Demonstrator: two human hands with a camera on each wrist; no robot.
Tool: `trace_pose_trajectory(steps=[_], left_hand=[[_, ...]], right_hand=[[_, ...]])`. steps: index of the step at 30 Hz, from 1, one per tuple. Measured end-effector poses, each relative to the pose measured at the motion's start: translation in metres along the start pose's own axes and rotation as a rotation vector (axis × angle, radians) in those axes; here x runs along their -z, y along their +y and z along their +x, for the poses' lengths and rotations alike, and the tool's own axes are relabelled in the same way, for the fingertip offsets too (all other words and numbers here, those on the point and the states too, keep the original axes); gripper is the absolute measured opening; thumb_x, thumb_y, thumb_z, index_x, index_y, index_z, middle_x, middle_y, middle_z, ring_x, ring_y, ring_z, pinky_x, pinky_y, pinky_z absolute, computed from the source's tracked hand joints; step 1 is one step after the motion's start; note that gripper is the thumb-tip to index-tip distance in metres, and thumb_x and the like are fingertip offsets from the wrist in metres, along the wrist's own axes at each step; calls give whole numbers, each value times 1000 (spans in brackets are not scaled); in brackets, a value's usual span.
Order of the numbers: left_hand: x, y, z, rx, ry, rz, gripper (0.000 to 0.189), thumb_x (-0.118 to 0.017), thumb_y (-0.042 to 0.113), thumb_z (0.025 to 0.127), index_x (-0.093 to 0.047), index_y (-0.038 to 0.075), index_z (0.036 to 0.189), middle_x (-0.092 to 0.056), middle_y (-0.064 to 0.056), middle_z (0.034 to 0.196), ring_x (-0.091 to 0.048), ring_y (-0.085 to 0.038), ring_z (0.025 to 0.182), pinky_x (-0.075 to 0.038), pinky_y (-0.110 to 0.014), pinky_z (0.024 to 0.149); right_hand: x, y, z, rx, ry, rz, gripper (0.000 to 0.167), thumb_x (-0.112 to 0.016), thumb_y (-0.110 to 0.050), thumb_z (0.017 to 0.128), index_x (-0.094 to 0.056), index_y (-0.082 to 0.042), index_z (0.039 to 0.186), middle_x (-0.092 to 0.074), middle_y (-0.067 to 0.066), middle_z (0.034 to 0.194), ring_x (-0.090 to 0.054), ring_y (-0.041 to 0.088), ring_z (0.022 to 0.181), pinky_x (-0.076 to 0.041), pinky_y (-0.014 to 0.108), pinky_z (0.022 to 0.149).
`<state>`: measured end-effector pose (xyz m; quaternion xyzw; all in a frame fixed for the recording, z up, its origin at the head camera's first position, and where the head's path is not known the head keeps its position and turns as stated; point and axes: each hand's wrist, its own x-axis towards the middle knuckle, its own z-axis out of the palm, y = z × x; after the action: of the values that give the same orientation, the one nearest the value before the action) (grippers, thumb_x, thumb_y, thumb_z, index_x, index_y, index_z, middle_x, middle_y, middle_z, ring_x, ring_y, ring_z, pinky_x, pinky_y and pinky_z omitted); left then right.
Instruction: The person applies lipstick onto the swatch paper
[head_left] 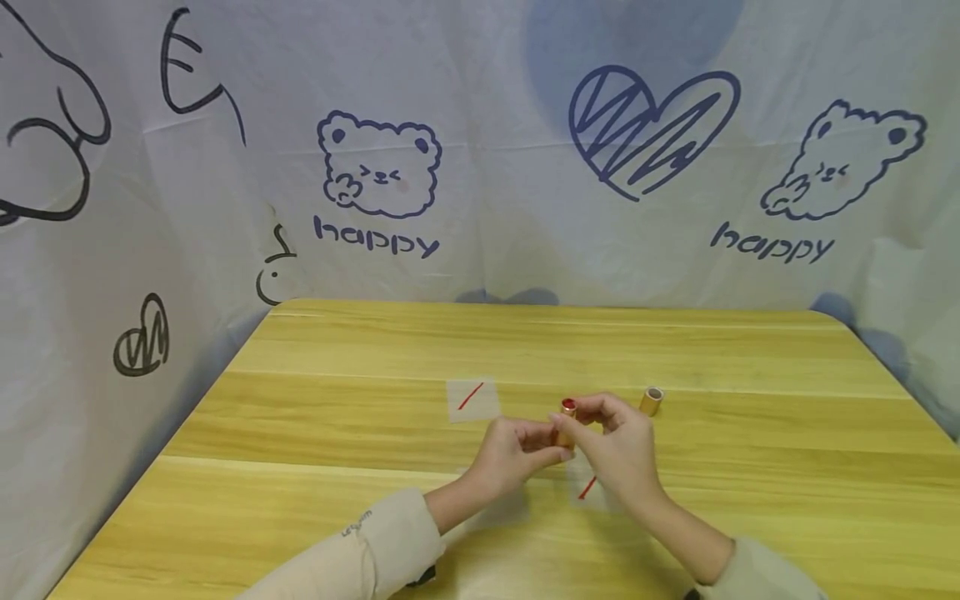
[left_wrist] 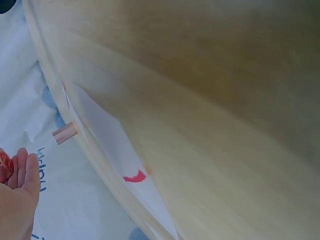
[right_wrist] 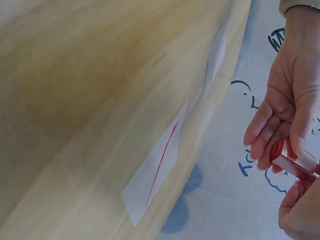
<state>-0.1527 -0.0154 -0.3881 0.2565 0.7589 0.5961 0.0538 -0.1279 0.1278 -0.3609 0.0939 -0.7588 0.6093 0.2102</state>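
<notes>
Both hands meet around a gold lipstick (head_left: 566,427) held upright above the table, its red tip showing at the top rim of the tube. My left hand (head_left: 504,460) grips the lower part of the tube between thumb and fingers. From the other side, my right hand (head_left: 626,446) pinches it higher up, close below the red tip. In the right wrist view the lipstick (right_wrist: 290,159) points its red end toward the camera. Beyond the right hand, the gold lipstick cap (head_left: 651,401) stands on the table with its hollow end up.
A paper slip (head_left: 459,410) with a red stroke lies left of the hands on the wooden table (head_left: 337,358). Another slip (head_left: 581,477) with a red line is below the hands. A pale slip (head_left: 504,512) is partly behind the left forearm. White drawn-on cloth (head_left: 517,208) hangs behind.
</notes>
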Motion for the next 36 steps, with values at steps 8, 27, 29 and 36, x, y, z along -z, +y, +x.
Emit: trace_pose_trajectory(steps=[8, 27, 29, 36], left_hand=[[3, 0, -1, -7, -44, 1, 24, -65, 3, 84, -65, -9, 104, -68, -23, 98, -68, -32, 90, -55, -21, 74], [5, 0, -2, 23, -55, 9, 25, -66, 4, 84, -65, -9, 105, -68, -23, 98, -68, -32, 89, -55, -21, 72], [6, 1, -2, 20, -56, 12, 25, -66, 5, 84, -65, -9, 105, -68, -23, 98, -68, -32, 89, -55, -21, 72], [7, 1, -2, 8, -62, 25, 25, -66, 5, 84, -65, -9, 105, -68, -23, 98, -69, -31, 88, -55, -21, 72]], right_hand=[[6, 2, 3, 58, -78, -29, 12, -74, 2, 73, -68, 4, 83, -61, -19, 72, -56, 0, 67, -45, 14, 59], [19, 3, 13, 43, -338, -17, 15, -67, -6, 84, -68, 4, 95, -71, -4, 83, -60, 1, 74, -50, 20, 62], [19, 3, 14, 47, -357, -15, 17, -66, -7, 84, -67, 5, 97, -71, 5, 86, -61, 0, 75, -51, 20, 62], [22, 4, 16, 70, -433, 16, 21, -61, -5, 88, -64, 10, 102, -67, 26, 96, -64, -1, 84, -54, 19, 71]])
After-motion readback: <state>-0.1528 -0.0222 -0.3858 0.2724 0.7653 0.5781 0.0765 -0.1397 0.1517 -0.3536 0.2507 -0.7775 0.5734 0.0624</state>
